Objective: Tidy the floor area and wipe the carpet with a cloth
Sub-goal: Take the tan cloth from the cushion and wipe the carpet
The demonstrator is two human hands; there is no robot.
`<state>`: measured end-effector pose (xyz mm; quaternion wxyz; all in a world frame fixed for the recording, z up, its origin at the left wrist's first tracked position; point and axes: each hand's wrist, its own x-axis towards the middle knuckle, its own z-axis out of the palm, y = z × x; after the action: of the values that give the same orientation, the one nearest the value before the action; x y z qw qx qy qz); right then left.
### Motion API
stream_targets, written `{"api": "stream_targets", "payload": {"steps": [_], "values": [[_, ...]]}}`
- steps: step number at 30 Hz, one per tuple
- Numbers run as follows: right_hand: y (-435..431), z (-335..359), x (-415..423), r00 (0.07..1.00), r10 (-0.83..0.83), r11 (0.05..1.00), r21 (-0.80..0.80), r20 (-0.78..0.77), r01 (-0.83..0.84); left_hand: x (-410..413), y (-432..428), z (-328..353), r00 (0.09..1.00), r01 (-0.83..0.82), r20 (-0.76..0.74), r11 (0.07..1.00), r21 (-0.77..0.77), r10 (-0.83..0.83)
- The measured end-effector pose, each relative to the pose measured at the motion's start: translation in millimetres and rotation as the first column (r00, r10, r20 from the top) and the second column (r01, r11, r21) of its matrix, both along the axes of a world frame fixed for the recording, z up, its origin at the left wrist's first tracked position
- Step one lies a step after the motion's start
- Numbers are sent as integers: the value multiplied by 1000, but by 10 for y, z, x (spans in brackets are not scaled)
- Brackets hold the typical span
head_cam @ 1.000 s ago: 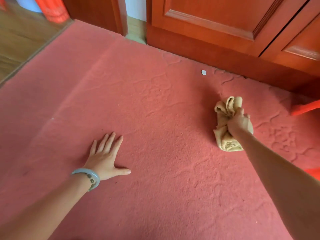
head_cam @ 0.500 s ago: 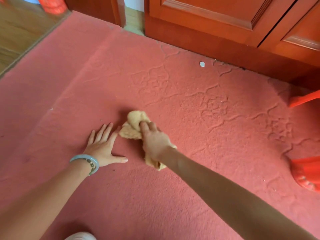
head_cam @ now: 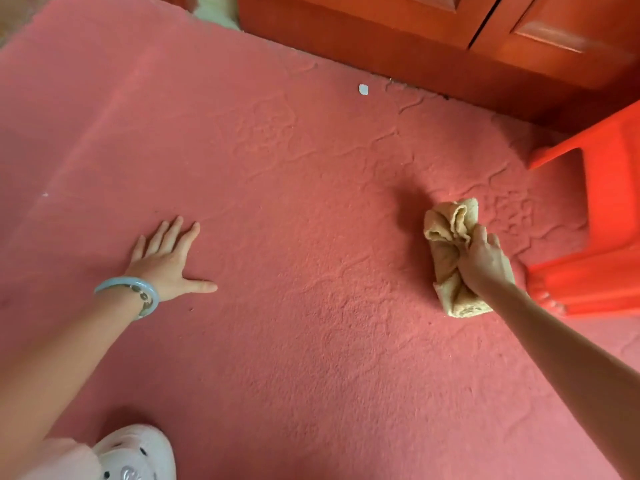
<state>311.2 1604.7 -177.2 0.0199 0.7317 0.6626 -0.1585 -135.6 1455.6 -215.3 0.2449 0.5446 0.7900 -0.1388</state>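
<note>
At the near left edge a pale clog-style shoe (head_cam: 138, 452) stands on the red carpet (head_cam: 311, 341), which fills almost the whole view and carries a raised, winding pattern. Further in, on the left, the left hand (head_cam: 166, 261) lies palm down and flat on the carpet, fingers straight and slightly spread, thumb stretched out to the right, holding nothing; a light blue bangle (head_cam: 131, 292) sits on its wrist. Well apart from it on the right, the right hand (head_cam: 485, 261) has its fingers curled tightly over a bunched tan cloth (head_cam: 446, 244) and presses it onto the carpet, with cloth sticking out both on the far side and the near side of the fist. Just to the right of the cloth stands a bright red plastic stool (head_cam: 606, 220). Farther off, a small white scrap (head_cam: 363, 89) lies on the carpet near the base of a reddish wooden cabinet (head_cam: 381, 39) running along the far edge.
</note>
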Motion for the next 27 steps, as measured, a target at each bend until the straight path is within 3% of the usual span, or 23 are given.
{"api": "stream_targets", "payload": {"steps": [4,7,10,14,17,21,24,27], "values": [[-199,41,-318,1000,-17,999,44,3,17,19,12,19,1000,-6,-7,1000,-10,6],[-633,-14,-975,990,139,988,-65,25,-137,21,16,35,1000,-10,2,1000,-17,10],[-1166,24,-1633,952,295,942,-137,-86,-305,20,17,32,1000,-12,2,1000,-12,12],[-1789,84,-2150,788,524,766,-226,-322,-602,21,11,28,1000,-20,12,1000,16,20],[-1974,76,-2201,693,581,659,-252,-428,-709,27,16,35,999,-33,22,999,23,32],[-1528,23,-1751,811,420,815,-223,-407,-534,29,11,43,1000,-15,4,1000,-1,15],[-1045,-39,-1145,915,274,937,-133,-295,-324,27,20,43,1000,-10,8,1000,-24,10],[-662,-37,-554,983,92,993,-55,-158,-102,32,18,45,1000,-9,11,999,-44,9]]}}
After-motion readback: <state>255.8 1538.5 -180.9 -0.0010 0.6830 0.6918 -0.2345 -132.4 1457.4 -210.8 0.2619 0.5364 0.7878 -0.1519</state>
